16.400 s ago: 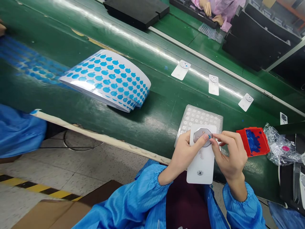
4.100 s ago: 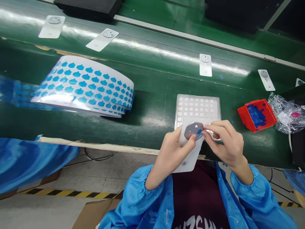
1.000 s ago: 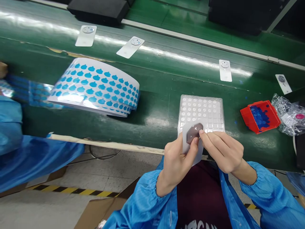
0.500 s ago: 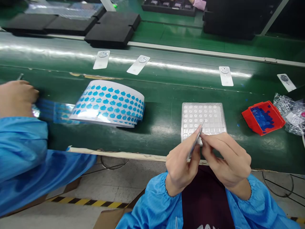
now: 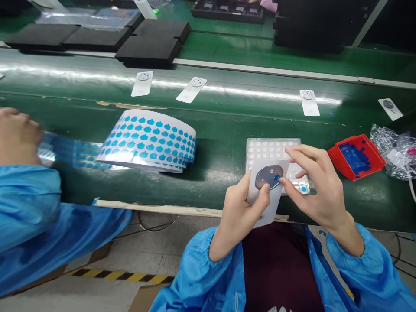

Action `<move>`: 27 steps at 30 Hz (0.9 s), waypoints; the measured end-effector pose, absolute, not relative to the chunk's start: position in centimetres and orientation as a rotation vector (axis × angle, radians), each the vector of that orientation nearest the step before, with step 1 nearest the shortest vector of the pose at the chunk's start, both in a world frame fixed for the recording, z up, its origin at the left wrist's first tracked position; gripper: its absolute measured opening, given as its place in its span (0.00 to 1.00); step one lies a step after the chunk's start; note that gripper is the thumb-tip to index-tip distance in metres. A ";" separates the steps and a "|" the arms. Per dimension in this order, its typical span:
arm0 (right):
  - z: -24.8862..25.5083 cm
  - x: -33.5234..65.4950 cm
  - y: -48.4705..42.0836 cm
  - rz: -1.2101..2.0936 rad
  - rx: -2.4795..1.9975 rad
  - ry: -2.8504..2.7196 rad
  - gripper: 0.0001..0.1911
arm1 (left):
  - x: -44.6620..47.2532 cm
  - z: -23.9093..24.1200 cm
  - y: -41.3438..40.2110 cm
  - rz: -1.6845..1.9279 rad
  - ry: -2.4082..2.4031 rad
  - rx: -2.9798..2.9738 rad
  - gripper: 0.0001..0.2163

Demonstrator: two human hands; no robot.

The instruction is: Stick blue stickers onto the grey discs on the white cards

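Observation:
My left hand (image 5: 238,210) grips a white card (image 5: 271,203) that carries a grey metal disc (image 5: 268,177) with a small blue dot on it; the thumb presses the disc's lower edge. My right hand (image 5: 316,188) hovers just right of the card with fingers spread, thumb tip near the disc's right edge, holding nothing. Both hands are over the near edge of the green belt (image 5: 221,130). Behind the card lies a clear tray (image 5: 273,149) of small round cells.
A curled sheet of blue stickers (image 5: 149,138) lies at the left. A red bin (image 5: 355,156) with blue pieces and a plastic bag (image 5: 394,151) sit at the right. Several white cards (image 5: 191,89) ride the belt farther back. Another person's hand (image 5: 16,134) and blue sleeve are at the left.
The card was edge-on half a second ago and now faces me. My right hand has let go of it and opened its fingers. The co-worker's hand has shifted at the left.

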State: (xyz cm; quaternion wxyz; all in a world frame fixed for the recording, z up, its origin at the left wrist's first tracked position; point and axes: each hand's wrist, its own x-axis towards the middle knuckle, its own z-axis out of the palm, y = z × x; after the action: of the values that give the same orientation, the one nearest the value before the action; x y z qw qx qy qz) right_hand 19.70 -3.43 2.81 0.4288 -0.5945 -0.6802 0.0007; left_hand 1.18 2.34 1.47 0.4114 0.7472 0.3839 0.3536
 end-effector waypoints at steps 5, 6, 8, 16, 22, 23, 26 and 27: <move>3.8 21.5 -3.2 0.285 -1.544 -1.934 0.21 | 1.4 2.0 3.4 0.640 0.895 1.906 0.04; 3.8 21.7 -3.1 0.348 -1.559 -1.953 0.19 | 1.4 1.9 3.5 0.603 0.876 1.920 0.04; 3.8 22.0 -2.8 0.452 -1.590 -1.959 0.15 | 1.5 1.7 3.7 0.550 0.840 1.951 0.04; 3.1 21.7 -2.1 0.977 -1.602 -1.635 0.05 | 0.9 1.4 4.0 0.517 0.779 2.077 0.06; 2.7 21.6 -2.0 1.083 -1.496 -1.538 0.04 | 0.6 1.6 3.8 0.528 0.754 2.146 0.06; 2.5 21.5 -2.1 1.073 -1.468 -1.512 0.04 | 0.6 1.7 3.8 0.532 0.764 2.143 0.05; 2.1 21.1 -2.4 0.999 -1.439 -1.463 0.05 | 0.6 2.0 3.9 0.549 0.780 2.105 0.04; 2.0 20.9 -2.4 0.978 -1.440 -1.450 0.05 | 0.6 2.0 3.9 0.551 0.784 2.083 0.04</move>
State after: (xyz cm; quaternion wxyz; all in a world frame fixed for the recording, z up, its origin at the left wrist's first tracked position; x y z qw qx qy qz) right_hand 20.92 -2.43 2.00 0.4241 -0.5754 -0.5797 0.3910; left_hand 0.64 3.92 2.04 0.4117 0.8280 0.3117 0.2188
